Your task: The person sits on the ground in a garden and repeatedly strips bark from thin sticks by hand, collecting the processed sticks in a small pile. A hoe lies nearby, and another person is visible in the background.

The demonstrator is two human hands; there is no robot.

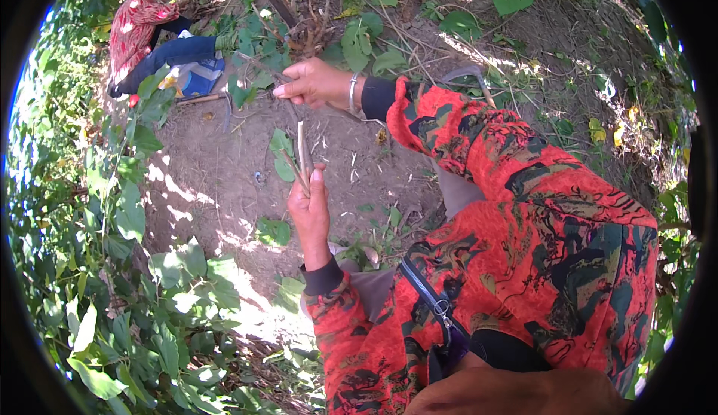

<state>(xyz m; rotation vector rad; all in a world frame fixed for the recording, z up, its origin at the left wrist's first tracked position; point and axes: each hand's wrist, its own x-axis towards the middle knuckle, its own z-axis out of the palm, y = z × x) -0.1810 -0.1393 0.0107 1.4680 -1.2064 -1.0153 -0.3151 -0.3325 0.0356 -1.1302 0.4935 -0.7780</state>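
My left hand (310, 207) is closed around a few thin woody sticks, one of them a pale, bare stick (302, 144) pointing up from the fist. My right hand (314, 85), with a metal bangle (352, 94) at the wrist, pinches a dark brown strip or stem (293, 113) between thumb and fingers. It runs down towards the sticks in my left hand; whether it is bark still joined to them I cannot tell. Behind my right forearm a sickle (466, 71) lies on the soil, its curved blade and part of its wooden handle showing.
A co-worker (137, 36) in a red patterned top sits on the ground at upper left, by a blue and white bag (203, 77). A second sickle (227, 113) lies near it. A woody stump (305, 33) stands ahead. Leafy vines (132, 213) crowd the left side.
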